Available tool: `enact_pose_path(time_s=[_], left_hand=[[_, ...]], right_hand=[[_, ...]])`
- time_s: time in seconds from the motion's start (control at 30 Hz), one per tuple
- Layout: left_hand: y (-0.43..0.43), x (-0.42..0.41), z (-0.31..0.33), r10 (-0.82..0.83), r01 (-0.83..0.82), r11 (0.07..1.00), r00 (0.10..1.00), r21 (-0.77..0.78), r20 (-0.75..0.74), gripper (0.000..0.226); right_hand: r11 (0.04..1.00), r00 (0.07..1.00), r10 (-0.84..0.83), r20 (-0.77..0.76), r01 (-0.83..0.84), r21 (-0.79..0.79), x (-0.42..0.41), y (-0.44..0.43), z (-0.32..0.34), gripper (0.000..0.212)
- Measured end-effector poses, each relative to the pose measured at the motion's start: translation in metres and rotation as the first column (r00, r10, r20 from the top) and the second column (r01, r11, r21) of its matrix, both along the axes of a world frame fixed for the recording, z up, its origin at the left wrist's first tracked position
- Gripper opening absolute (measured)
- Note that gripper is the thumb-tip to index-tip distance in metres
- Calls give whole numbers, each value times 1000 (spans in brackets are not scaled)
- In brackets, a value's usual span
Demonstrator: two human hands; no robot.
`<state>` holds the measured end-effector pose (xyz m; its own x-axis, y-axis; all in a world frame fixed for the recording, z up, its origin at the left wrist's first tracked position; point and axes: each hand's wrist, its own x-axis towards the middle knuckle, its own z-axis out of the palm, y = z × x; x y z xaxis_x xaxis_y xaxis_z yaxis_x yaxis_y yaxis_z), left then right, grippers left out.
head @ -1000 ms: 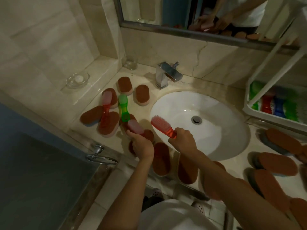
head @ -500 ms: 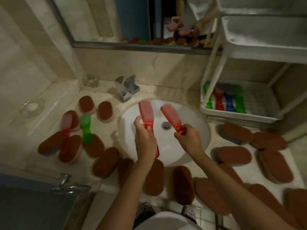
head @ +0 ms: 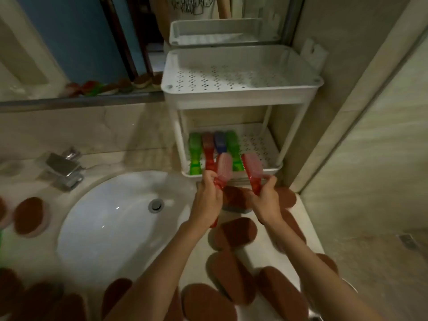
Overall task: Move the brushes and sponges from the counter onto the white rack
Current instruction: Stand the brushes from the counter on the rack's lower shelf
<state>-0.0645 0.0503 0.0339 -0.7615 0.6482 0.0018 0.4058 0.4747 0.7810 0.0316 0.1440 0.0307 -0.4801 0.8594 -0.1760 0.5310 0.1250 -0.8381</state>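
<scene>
Transfer to the rack was in hand, head view. The left hand (head: 207,198) had its grip curled round the handle of a red brush (head: 224,169); the right hand (head: 266,200) held a second red brush (head: 252,169) likewise. Both heads hovered at the front rim of the white rack (head: 275,168), lower tier, where four brushes (head: 220,144) lay. Next, both likely needed laying beside them. Sponges (head: 235,232) lay on the bench (head: 261,249).

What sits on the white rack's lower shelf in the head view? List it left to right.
left green brush → red brush → blue brush → right green brush → bare perforated shelf floor. Left out, overlapping the row: left held brush, right held brush.
</scene>
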Motion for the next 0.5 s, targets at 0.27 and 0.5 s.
enact_pose_path(time_s=[0.27,0.5], left_hand=[[75,-58,5,124,-125,992,985,0,119,17],[112,-98,-19,162,-138,985,941,-101,296,36]], right_hand=[[988,988,87,125,-101,114,-71,86,8,44],[986,950,152,273,-166,28,-107,125,-22,56]])
